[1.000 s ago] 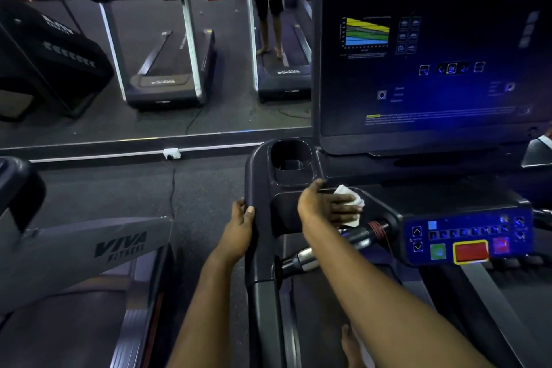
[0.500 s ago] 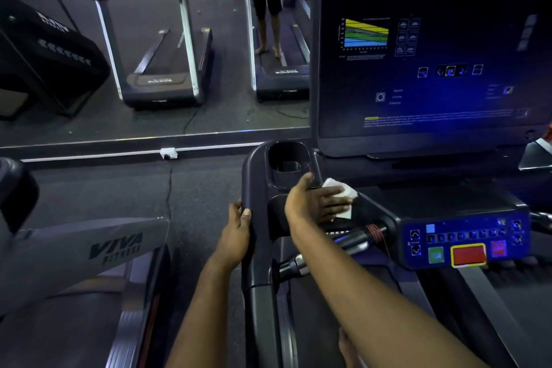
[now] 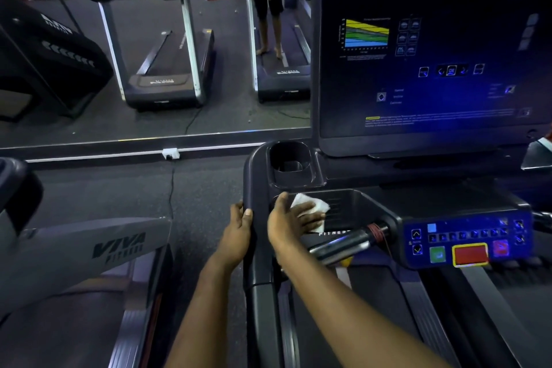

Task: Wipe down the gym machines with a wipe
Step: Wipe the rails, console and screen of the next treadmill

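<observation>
The left hand grips the left rim of the treadmill console. Its fingers are wrapped round the outer edge and the thumb lies on the front face. The forearm comes up almost straight from below, so I judge this hand only steadies the person.

Just to the right of it, the right hand lies in the shallow tray of the console, directly below the cup holder. Its fingers are nearly straight and a little spread, and they press the white wipe flat on the tray floor. The thumb stands up at the tray's left end, and the arm reaches in slantwise from the lower right. The wipe is crumpled, and part of it shows beyond the fingertips.

The step in hand seems to be the wiping of this tray, at its left end. The next move probably calls for a sweep to the right along the tray floor with the same flat pressure. After that come the metal grip bar just below, and then the button panel (a light touch there, because the red stop button is easy to press by accident). Whether the screen is already clean, I cannot tell.
</observation>
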`<state>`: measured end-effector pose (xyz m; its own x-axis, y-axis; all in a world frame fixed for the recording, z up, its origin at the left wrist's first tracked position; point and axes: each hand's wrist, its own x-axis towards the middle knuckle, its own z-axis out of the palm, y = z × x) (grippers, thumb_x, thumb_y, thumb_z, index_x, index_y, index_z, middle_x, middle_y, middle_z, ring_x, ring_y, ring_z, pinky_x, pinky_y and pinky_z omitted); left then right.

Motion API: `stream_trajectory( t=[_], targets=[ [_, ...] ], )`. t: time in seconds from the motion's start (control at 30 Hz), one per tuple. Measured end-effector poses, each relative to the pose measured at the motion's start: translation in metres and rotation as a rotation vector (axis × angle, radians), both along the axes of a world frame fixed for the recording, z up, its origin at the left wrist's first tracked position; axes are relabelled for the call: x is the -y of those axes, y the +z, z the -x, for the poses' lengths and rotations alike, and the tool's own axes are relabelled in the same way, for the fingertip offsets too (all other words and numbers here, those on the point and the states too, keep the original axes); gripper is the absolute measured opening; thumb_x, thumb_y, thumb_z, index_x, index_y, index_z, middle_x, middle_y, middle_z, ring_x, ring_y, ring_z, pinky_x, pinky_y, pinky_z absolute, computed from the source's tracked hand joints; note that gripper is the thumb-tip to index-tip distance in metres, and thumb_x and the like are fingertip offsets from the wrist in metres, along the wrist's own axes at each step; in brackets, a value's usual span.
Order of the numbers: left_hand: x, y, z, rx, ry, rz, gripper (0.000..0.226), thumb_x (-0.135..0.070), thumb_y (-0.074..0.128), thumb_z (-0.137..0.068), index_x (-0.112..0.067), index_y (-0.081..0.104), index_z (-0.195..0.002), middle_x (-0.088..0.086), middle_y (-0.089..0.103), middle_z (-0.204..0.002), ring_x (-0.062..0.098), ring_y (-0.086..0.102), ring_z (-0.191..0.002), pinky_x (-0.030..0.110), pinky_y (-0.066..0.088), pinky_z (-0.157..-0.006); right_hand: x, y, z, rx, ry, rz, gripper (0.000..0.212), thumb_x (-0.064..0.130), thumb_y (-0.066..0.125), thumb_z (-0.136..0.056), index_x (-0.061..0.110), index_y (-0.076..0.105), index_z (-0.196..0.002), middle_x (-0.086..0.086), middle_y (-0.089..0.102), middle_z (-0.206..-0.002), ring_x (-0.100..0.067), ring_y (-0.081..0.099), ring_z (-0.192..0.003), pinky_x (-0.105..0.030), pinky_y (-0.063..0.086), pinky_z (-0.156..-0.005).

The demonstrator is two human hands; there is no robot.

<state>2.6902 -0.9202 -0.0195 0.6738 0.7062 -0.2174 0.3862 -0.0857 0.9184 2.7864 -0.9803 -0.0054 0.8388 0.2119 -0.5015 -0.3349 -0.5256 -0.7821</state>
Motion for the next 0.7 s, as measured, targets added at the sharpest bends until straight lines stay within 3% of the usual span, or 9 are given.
stream_trajectory(
  t=[0.1,0.17,0.33,0.47,0.6,0.7],
  targets=[
    [0.002,0.005,0.001,-0.030,-0.006,0.004,0.034,-0.032,0.031,-0.111,-0.018,0.034,-0.141,0.002,0.052,-0.127,0.020,0.053,-0.111,0.030,0.039,-0.091,0.009,0.009,-0.044,-0.023,-0.268,0.053,0.092,0.061,0.028,-0.102,0.000,-0.015,-0.156,-0.033,-0.025,-0.159,-0.046,-0.023,-0.149,-0.059,-0.008,-0.121],
    [0.002,0.009,0.002,-0.049,-0.016,0.010,0.037,-0.033,0.030,-0.111,-0.017,0.032,-0.145,0.002,0.052,-0.125,0.020,0.053,-0.109,0.031,0.039,-0.090,0.013,0.017,-0.061,-0.067,-0.328,0.077,0.095,0.063,0.026,-0.101,-0.001,-0.017,-0.155,-0.035,-0.025,-0.158,-0.048,-0.024,-0.148,-0.061,-0.007,-0.121],
    [0.002,0.010,0.001,-0.040,-0.018,0.008,0.036,-0.033,0.029,-0.111,-0.019,0.031,-0.143,0.001,0.052,-0.123,0.020,0.054,-0.108,0.030,0.039,-0.088,-0.001,0.010,-0.018,-0.156,-0.148,0.034,0.096,0.066,0.027,-0.100,0.000,-0.013,-0.157,-0.036,-0.021,-0.158,-0.051,-0.015,-0.149,-0.063,-0.001,-0.121],
    [0.000,0.006,0.002,-0.027,-0.023,0.016,0.034,-0.032,0.031,-0.111,-0.020,0.032,-0.143,-0.001,0.053,-0.125,0.021,0.056,-0.116,0.031,0.040,-0.093,-0.010,0.003,0.025,-0.277,0.039,-0.059,0.103,0.077,0.025,-0.094,0.005,-0.012,-0.159,-0.032,-0.026,-0.159,-0.042,0.001,-0.153,-0.056,0.008,-0.122],
    [0.002,0.009,0.004,-0.048,-0.034,0.027,0.038,-0.035,0.030,-0.111,-0.021,0.029,-0.146,-0.001,0.051,-0.127,0.018,0.053,-0.112,0.030,0.039,-0.091,-0.011,0.014,0.013,-0.360,-0.078,-0.111,0.124,0.098,0.018,-0.072,0.010,0.012,-0.159,-0.032,-0.008,-0.163,-0.044,0.002,-0.152,-0.060,0.006,-0.121],
    [0.004,0.012,0.005,-0.043,-0.040,0.037,0.042,-0.036,0.028,-0.111,-0.020,0.026,-0.150,-0.003,0.047,-0.129,0.017,0.049,-0.115,0.030,0.037,-0.094,-0.011,0.021,0.005,-0.297,-0.076,-0.012,0.129,0.101,0.012,-0.067,0.012,0.005,-0.161,-0.033,-0.007,-0.163,-0.050,-0.005,-0.151,-0.064,0.001,-0.120]
  ],
)
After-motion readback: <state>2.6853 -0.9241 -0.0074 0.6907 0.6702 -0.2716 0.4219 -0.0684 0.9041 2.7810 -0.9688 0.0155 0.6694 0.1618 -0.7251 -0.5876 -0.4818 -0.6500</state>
